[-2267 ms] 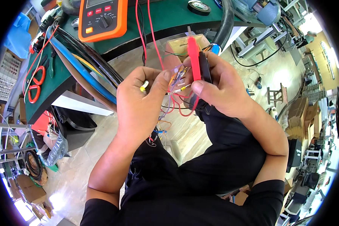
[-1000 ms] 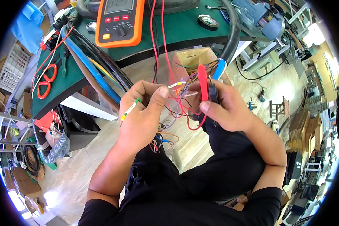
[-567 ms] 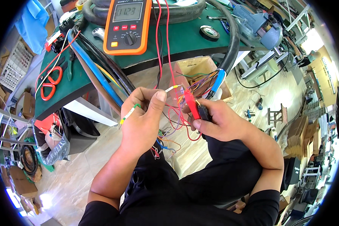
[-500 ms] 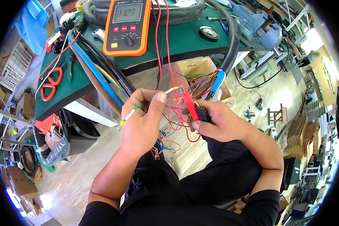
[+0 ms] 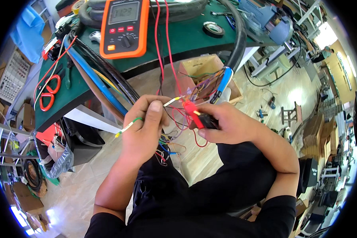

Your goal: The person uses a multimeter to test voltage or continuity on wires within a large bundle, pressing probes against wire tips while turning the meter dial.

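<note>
Between thumb and forefinger of my left hand point(image 5: 144, 125) is a thin wire point(image 5: 173, 100) with a white and yellow sleeve, its bare tip pointing right. A second wire end point(image 5: 127, 127), white-sleeved with green and yellow parts, sticks out on the left side of that hand. My right hand point(image 5: 232, 125) is closed around a red alligator clip point(image 5: 191, 112) and a black clip point(image 5: 208, 121). The red clip's jaws are close to the bare wire tip; I cannot tell whether they touch. Red leads point(image 5: 168, 47) run up towards an orange multimeter point(image 5: 142, 37) on the green bench.
A thick black cable point(image 5: 238, 43) with a blue sleeve point(image 5: 226, 81) fans into coloured wires above a wooden box point(image 5: 235, 88). Red-handled scissors point(image 5: 47, 102), black tape point(image 5: 213, 29) and a blue vise point(image 5: 261, 16) rest on the bench point(image 5: 178, 37). Loose wires hang by my knees.
My right hand with the clips has moved left and tilted slightly. The sleeved wire in my left hand has shifted left and down. The whole view has shifted a little.
</note>
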Demonstrator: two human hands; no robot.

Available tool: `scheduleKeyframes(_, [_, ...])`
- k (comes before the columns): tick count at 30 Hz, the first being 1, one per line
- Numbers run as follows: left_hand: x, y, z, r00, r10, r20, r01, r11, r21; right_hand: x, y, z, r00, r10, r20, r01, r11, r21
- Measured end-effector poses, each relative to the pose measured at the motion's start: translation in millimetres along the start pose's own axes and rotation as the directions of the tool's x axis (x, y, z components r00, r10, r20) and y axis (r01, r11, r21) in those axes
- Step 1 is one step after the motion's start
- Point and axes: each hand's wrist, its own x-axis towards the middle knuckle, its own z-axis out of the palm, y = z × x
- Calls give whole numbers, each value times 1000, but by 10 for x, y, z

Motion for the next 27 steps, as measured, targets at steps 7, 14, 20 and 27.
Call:
scheduleKeyframes(7, [-191, -70, -194, 999, 43, -33, -40, 996, 84, -40, 106, -90, 977, 108, -182, -92, 991, 95])
scheduleKeyframes(14, [-222, -83, -202, 988, -118, 99, 93, 969, 227, 21, 93, -184, 828, 250, -501, -125, 955, 270])
scheduleKeyframes(20, [-209, -126, -181, 987, -137, 88, 113, 965, 235, 17, 166, -188, 828, 271, -491, -178, 957, 228])
scheduleKeyframes(27, [-180, -150, -192, 979, -151, 137, 140, 986, 86, 7, 150, -199, 812, 308, -496, -179, 940, 291])
